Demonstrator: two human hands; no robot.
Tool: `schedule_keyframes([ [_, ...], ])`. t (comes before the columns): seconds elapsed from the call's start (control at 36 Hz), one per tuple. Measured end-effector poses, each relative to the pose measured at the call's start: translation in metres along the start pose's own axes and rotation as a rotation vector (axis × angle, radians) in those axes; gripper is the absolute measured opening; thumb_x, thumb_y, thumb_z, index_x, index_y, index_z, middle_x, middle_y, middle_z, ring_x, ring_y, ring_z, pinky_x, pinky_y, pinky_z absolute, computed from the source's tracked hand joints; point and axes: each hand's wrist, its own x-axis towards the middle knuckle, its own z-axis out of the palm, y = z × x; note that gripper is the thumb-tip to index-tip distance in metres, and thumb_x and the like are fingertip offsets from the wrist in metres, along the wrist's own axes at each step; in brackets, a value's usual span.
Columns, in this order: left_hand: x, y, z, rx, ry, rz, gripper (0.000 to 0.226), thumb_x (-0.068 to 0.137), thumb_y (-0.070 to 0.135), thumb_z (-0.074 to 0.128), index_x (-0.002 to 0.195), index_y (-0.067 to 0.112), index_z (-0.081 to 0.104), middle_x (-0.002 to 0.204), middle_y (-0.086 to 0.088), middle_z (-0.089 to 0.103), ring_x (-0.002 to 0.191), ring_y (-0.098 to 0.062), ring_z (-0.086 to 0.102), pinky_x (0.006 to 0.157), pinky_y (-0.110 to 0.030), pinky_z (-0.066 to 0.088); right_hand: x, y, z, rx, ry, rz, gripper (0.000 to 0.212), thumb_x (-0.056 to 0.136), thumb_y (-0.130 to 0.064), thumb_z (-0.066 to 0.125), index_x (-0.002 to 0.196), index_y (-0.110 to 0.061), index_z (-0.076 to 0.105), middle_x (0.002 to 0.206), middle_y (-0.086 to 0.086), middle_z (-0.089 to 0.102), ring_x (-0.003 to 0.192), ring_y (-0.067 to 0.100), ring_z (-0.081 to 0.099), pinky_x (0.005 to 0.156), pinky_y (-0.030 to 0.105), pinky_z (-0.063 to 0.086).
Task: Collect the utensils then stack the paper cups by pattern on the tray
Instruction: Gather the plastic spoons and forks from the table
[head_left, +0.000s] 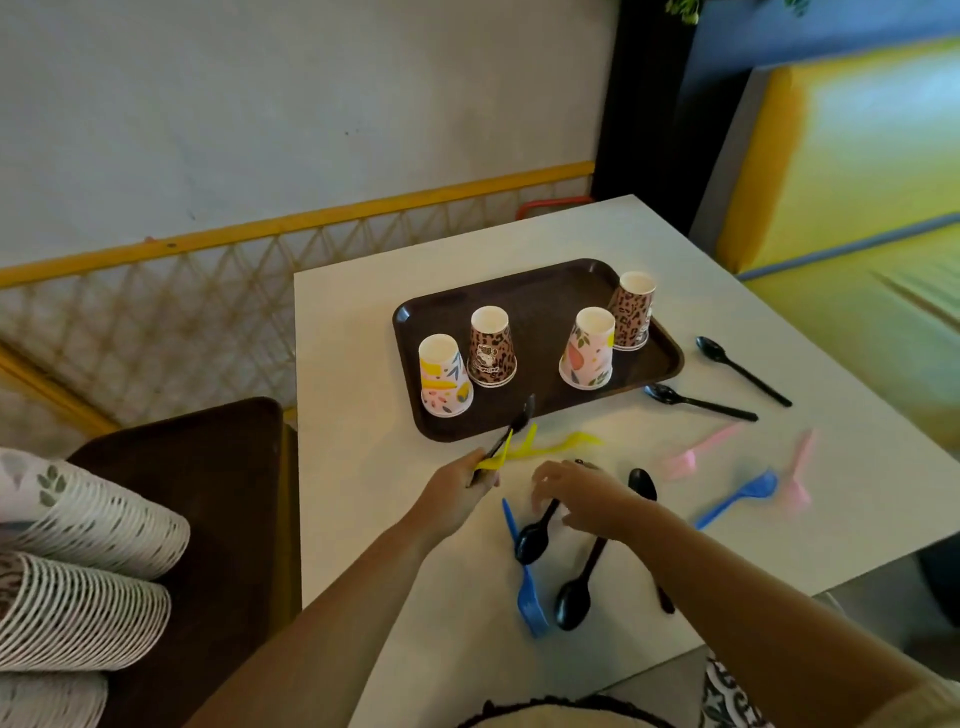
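Where white table meets wall (yellow-railed), brown tray

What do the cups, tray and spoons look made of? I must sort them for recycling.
Cups: likely paper, matte printed sides, white bases. Tray: probably hard plastic, dark brown, faint sheen. Black spoons: apparently plastic, thin, glossy.

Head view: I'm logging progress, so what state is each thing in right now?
Tray: holds four cups.
Cups: upside down, unstacked.
Left hand: grips yellow and black utensils.
Right hand: open, reaching over black spoons.
Other utensils: loose on table.
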Motion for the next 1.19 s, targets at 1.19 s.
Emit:
schedule_keyframes([
  [1.19,0.011,-0.023,0.012,0.526,-0.363,0.327,0.016,0.082,0.025,0.069,0.086,0.009,0.065,0.083,-0.007,0.057,0.08,-0.022,0.054,0.067,-0.028,0.036,-0.057,0.008,0.013,0.218,0.409,0.407,0.02,0.095,-0.025,0.049,0.11,-0.014,0.057,0.105,0.004,0.063,0.102,0.021,0.048,0.085,0.028,0.037],
])
